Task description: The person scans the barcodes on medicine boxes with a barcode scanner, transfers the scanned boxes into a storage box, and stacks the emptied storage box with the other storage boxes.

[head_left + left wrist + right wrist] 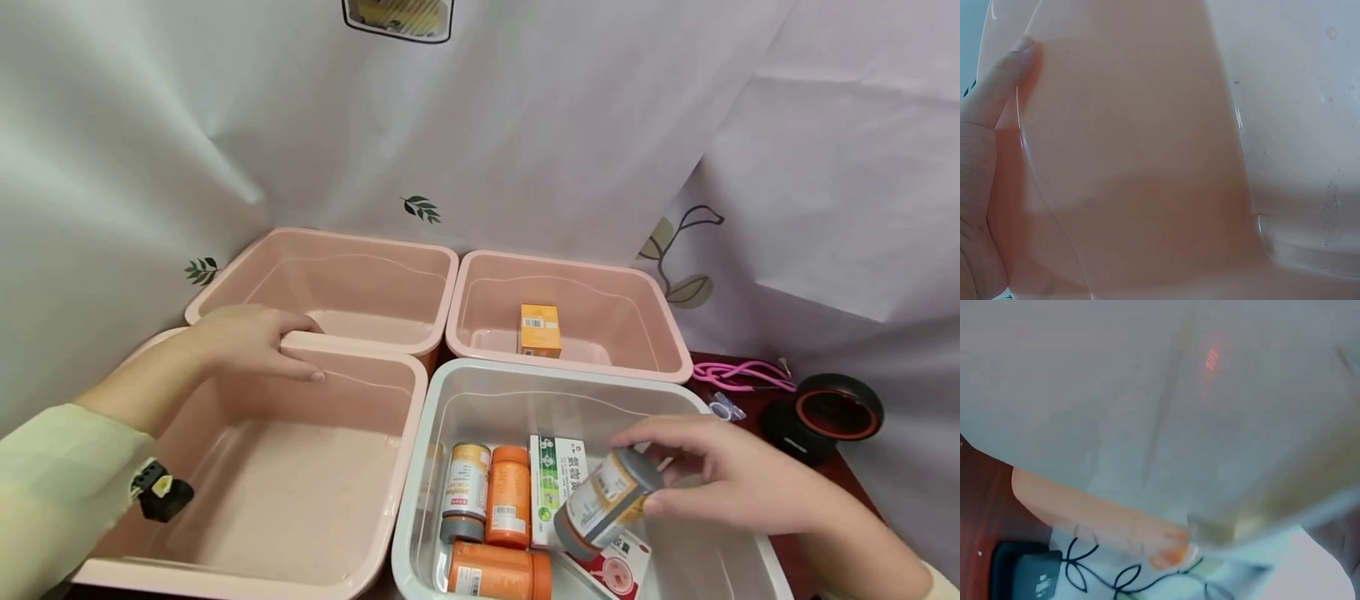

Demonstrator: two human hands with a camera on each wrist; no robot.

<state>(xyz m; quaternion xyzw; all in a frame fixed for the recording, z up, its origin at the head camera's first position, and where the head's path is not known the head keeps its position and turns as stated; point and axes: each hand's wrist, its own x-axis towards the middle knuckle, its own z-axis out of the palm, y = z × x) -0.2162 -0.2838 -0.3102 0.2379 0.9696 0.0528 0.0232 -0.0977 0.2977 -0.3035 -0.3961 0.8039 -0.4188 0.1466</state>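
Note:
My right hand [727, 475] pinches a pill bottle [603, 500] with grey ends and a yellow-and-white label, tilted above the pale grey bin [411, 500]. Beneath it in that bin lie a green-and-white medicine box [553, 467], a red-and-white box [621, 567], a similar grey-capped bottle [466, 483] and two orange bottles [510, 500]. My left hand [247, 337] grips the rim of the front left pink bin [285, 483]. The left wrist view shows its thumb [1013, 65] on the inner wall. The blurred right wrist view does not clearly show the grasp.
Behind stand two more pink bins; the right one [652, 325] holds a yellow box [540, 331]. At the right are a pink cord [742, 375] and a black device [813, 417] with a round head. A pale curtain [525, 125] hangs behind.

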